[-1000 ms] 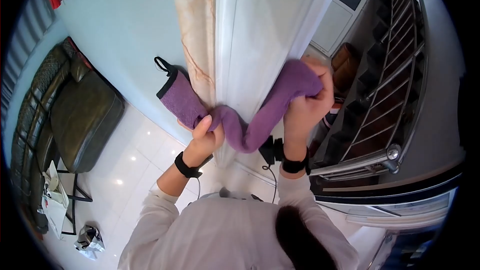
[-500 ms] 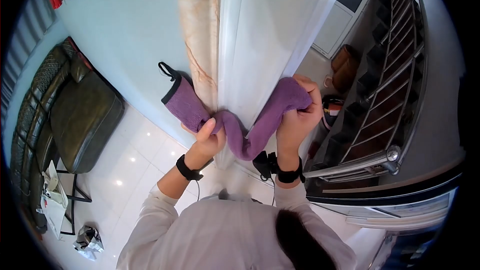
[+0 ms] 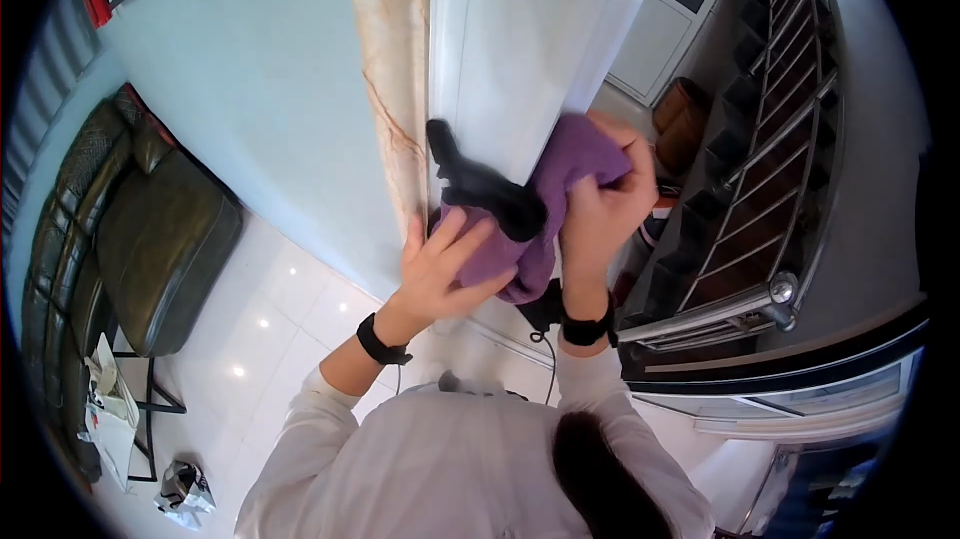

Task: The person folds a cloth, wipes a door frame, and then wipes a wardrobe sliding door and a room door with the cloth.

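A purple cloth (image 3: 540,264) is bunched against the edge of a white door or panel (image 3: 505,49). My right hand (image 3: 610,209) grips its upper right end, with the fingers folded over the fabric. On the cloth's left part lies my left hand (image 3: 440,264), its fingers stretched out and spread, touching the fabric without closing round it. A black blurred strip (image 3: 490,197) crosses the front of the cloth and sticks up at its left end; it looks like the cloth's black trim and loop. Black straps circle both wrists.
A beige marble-patterned strip (image 3: 390,69) runs beside the panel. Stairs with a metal railing (image 3: 785,289) rise on the right. A dark leather sofa (image 3: 160,239) stands at the left, near a small table (image 3: 110,409) with papers and a bag (image 3: 185,489) on the floor.
The cloth's left end has swung right, bringing its black part in front of the panel. My left hand has gone from pinching the cloth to spread fingers. My right hand keeps its grip.
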### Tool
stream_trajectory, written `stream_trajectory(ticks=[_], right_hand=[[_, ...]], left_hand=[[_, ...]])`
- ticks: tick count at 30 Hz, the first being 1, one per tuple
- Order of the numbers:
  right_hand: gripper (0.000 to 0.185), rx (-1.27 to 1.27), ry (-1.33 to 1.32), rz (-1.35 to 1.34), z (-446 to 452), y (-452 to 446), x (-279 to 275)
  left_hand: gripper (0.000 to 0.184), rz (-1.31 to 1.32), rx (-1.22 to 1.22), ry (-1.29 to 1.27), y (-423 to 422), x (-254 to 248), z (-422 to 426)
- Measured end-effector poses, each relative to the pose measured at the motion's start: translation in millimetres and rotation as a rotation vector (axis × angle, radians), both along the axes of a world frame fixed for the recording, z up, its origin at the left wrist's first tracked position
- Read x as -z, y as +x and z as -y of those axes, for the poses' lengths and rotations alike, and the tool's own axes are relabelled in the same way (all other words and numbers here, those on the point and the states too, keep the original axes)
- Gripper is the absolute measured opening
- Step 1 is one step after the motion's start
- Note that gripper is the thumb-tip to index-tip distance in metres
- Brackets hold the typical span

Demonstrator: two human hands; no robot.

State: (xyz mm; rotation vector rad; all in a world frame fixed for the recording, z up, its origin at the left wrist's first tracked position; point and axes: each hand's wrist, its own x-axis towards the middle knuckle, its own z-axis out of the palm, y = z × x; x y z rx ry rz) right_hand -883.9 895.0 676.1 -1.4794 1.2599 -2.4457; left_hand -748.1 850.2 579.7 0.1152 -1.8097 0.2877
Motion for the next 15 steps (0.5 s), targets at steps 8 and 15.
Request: stream_trajectory(ticks=[8,15], right_hand=[[0.024,0.034,0.115,-0.068,-7,-8,15],[0.027,0.138,0.085,-0.237,-10,-10,-1]], left_hand=[[0.029,-0.013,0.020,0.146,-15,-26,-33],[0.030,-0.062,-0.005,0.092,-26,-17,-40]])
